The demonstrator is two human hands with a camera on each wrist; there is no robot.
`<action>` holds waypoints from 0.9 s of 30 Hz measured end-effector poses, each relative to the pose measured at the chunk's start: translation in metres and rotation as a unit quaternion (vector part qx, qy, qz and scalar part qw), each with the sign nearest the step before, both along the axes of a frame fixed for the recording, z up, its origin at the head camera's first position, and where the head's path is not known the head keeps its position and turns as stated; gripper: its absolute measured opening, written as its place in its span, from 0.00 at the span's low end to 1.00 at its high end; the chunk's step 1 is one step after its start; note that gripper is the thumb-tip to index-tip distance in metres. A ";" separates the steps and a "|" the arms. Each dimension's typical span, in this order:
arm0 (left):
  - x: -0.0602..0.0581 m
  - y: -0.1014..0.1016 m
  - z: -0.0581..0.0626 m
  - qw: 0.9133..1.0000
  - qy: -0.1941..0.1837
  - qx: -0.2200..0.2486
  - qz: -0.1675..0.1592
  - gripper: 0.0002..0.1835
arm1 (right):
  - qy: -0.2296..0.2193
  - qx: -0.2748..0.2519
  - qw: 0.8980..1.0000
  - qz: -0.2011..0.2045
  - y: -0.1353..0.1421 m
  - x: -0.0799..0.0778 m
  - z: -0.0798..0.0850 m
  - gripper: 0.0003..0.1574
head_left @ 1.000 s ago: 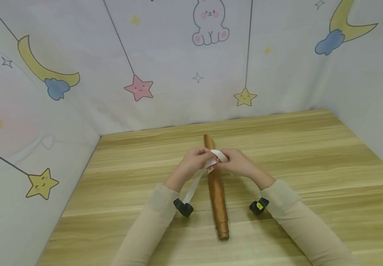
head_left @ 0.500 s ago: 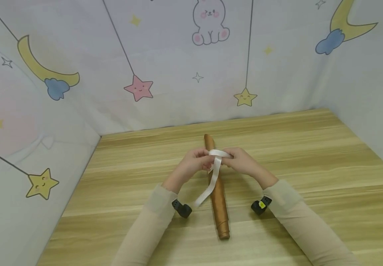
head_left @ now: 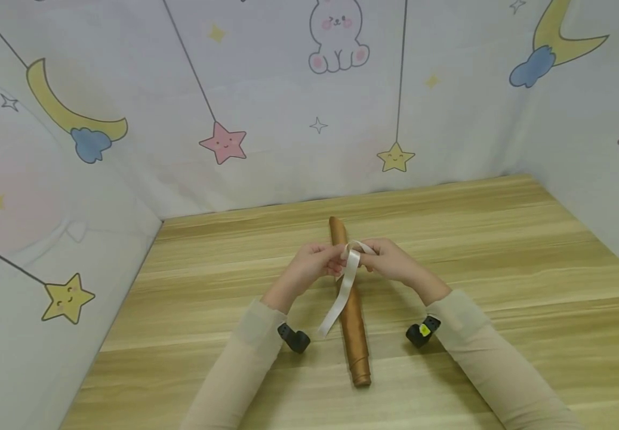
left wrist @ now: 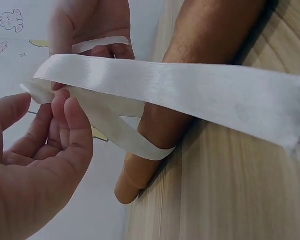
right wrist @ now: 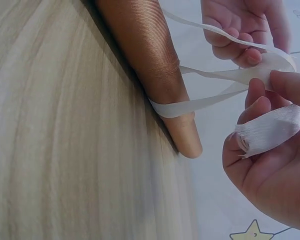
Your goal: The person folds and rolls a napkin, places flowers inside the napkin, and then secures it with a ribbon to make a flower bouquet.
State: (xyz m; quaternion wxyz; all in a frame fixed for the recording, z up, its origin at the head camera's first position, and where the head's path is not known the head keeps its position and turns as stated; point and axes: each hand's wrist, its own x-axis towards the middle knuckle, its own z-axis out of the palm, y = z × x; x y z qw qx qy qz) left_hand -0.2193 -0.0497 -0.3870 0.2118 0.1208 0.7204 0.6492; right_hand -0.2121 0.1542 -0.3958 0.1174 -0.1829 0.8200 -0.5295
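Observation:
A rolled length of shiny brown fabric [head_left: 353, 325] lies lengthwise on the table, with a white ribbon [head_left: 345, 289] looped around it near its far part. Left of the roll, my left hand [head_left: 313, 263] holds the ribbon's fold at its fingertips; the left wrist view shows the thumb [left wrist: 12, 107] against the ribbon's edge. My right hand [head_left: 392, 261] pinches the ribbon from the other side, a short frayed end [right wrist: 272, 130] lying across its fingers. Between the hands the long tail drapes over the loop and hangs toward me. The exact crossing is partly hidden by fingers.
The wood-grain table [head_left: 196, 352] surrounds the roll. A white cloth backdrop [head_left: 277, 77] printed with stars and moons stands behind the table and at both sides. Small black cameras [head_left: 294, 339] are worn at both wrists.
The ribbon's long tail has come from left of the roll to over the loop, hanging in front. The loop between my hands has narrowed; both hands stay nearly in place.

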 end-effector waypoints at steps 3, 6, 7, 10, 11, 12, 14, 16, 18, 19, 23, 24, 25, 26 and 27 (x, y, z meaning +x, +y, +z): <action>0.000 -0.001 -0.001 1.000 0.011 -0.012 -0.004 0.12 | -0.004 0.002 1.000 0.000 0.000 0.001 0.001 0.11; 0.001 -0.002 -0.002 0.999 0.019 -0.026 -0.004 0.10 | -0.005 0.004 1.000 0.000 0.000 0.002 0.003 0.12; 0.001 -0.001 -0.002 0.999 0.021 -0.029 -0.004 0.09 | -0.005 0.004 1.000 -0.001 0.000 0.002 0.003 0.13; 0.002 0.001 -0.003 0.999 0.030 -0.038 -0.003 0.09 | -0.008 -0.001 1.000 -0.001 0.000 0.001 0.002 0.12; 0.002 0.001 -0.004 0.999 0.033 -0.041 -0.002 0.08 | -0.011 -0.003 1.000 -0.002 0.000 0.001 0.001 0.11; 0.002 0.002 -0.004 0.998 0.035 -0.043 0.000 0.08 | -0.013 -0.004 1.000 0.000 0.000 0.001 0.000 0.11; 0.002 0.003 -0.005 0.998 0.039 -0.044 0.004 0.07 | -0.016 -0.007 1.000 0.001 0.000 0.001 -0.001 0.11; 0.003 0.003 -0.006 0.998 0.042 -0.044 0.007 0.06 | -0.018 -0.009 1.000 0.001 0.000 0.001 -0.002 0.11; 0.002 0.003 -0.007 0.998 0.045 -0.040 0.009 0.05 | -0.018 -0.009 1.000 0.002 0.000 0.002 -0.002 0.11; 0.002 0.003 -0.008 0.998 0.045 -0.038 0.008 0.05 | -0.018 -0.010 1.000 0.002 0.000 0.003 -0.001 0.11; 0.001 0.004 -0.009 0.999 0.043 -0.028 0.015 0.04 | -0.013 -0.012 1.000 0.004 0.000 0.004 -0.001 0.11; 0.001 0.004 -0.010 0.999 0.039 -0.027 0.018 0.04 | -0.012 -0.012 1.000 0.005 0.000 0.004 -0.001 0.11; 0.001 0.004 -0.010 0.999 0.036 -0.026 0.022 0.04 | -0.010 -0.012 1.000 0.006 0.000 0.004 -0.002 0.12; 0.001 0.004 -0.010 0.999 0.034 -0.025 0.026 0.04 | -0.009 -0.012 1.000 0.007 0.000 0.004 -0.002 0.12; 0.001 0.004 -0.010 0.999 0.030 -0.024 0.029 0.04 | -0.009 -0.013 1.000 0.007 -0.001 0.004 -0.001 0.12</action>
